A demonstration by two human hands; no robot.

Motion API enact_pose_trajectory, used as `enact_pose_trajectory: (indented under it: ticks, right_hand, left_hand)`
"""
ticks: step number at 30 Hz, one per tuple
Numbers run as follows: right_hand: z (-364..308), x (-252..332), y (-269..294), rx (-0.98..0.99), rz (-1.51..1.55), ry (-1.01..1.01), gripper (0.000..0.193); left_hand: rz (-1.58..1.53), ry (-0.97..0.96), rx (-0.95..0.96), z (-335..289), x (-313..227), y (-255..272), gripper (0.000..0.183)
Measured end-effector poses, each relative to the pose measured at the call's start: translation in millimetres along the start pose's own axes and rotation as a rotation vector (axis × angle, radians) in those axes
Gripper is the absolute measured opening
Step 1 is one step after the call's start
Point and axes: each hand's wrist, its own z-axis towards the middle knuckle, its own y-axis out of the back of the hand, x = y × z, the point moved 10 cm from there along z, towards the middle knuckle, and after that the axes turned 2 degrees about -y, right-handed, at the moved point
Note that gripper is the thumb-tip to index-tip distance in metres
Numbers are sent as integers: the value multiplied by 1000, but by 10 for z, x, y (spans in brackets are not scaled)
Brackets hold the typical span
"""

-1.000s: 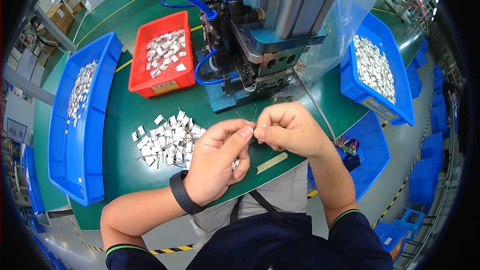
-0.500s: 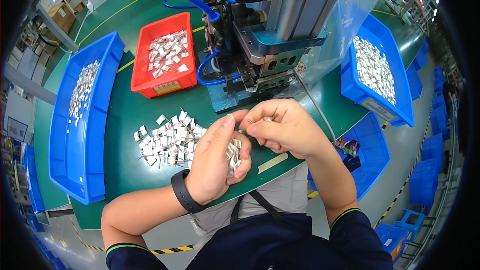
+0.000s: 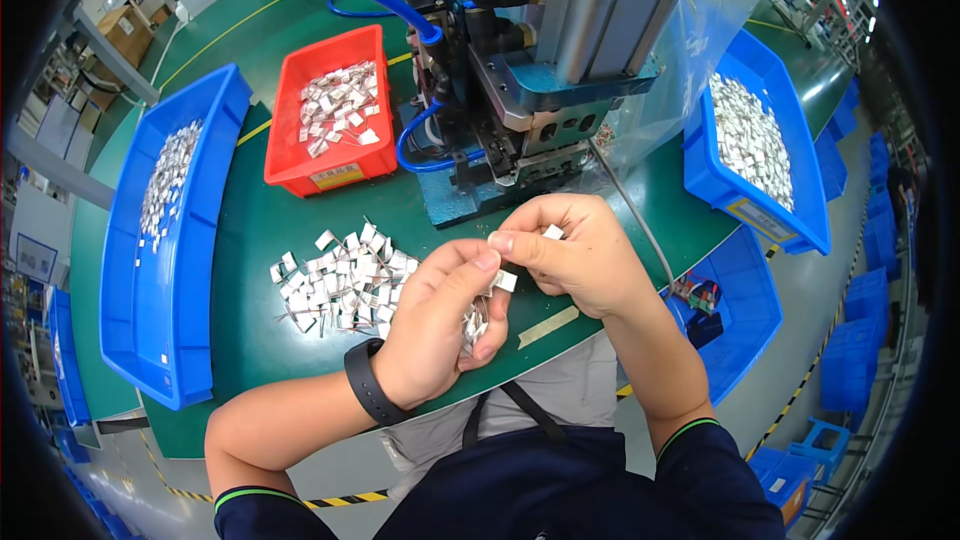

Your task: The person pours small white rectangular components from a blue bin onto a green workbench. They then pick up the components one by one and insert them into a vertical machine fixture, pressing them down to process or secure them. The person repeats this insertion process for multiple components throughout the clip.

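Observation:
My left hand [image 3: 425, 315] is curled around several small white block-shaped parts with thin leads [image 3: 474, 324]. One such white part [image 3: 505, 281] sticks out near its fingertips. Touching the left hand's thumb and finger, my right hand [image 3: 588, 258] has its fingers closed in a pinch. Another white part [image 3: 553, 232] shows between its curled fingers. What lies exactly at the meeting fingertips is too small to make out. A loose heap of the same white parts [image 3: 345, 280] lies on the green table just left of my left hand.
Beyond my hands stands a pneumatic press [image 3: 530, 120] with blue hoses. A red bin [image 3: 290, 165] and a long blue bin [image 3: 190, 320], both holding white parts, are on the left. Another filled blue bin [image 3: 715, 170] sits right. Tape [image 3: 549, 327] marks the front edge.
My hands have drawn together until the fingertips touch. A white part now juts out by the left fingertips, and the one in my right hand shows more.

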Motion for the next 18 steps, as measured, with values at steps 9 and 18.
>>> enact_pose_trajectory:
  ticks: [9,18]
  right_hand:
    - [-29,-93,27,-38,131,-67,18]
    - [-176,-213,-75,68,82,-203,23]
  left_hand:
    - [2,7,1,-10,10,0,13]
    - [-62,-13,-6,11,-4,31,14]
